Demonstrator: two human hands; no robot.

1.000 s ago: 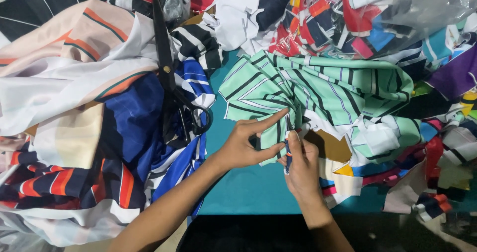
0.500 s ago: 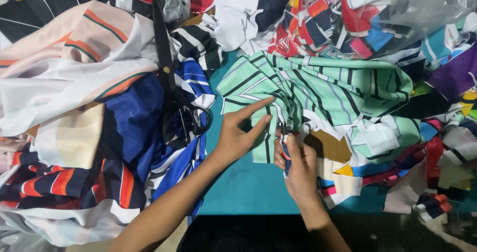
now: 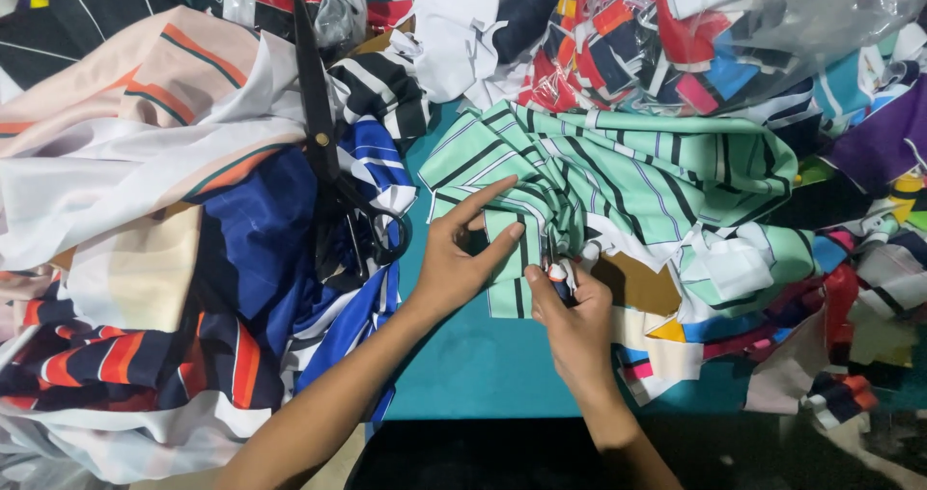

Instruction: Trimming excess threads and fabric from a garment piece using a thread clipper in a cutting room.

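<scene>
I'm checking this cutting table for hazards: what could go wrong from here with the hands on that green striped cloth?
1. The right hand holds a small tool with a red part at the mint-green striped fabric, close to the left hand fingertips pressing it; a slip might nick them.
2. The large black scissors lie half buried in cloth beside the left forearm and could be snagged.

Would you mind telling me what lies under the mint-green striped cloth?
Under the mint-green striped cloth a teal table shows at its lower edge, beside a brown scrap. Whatever lies beneath its bunched middle is covered.
</scene>
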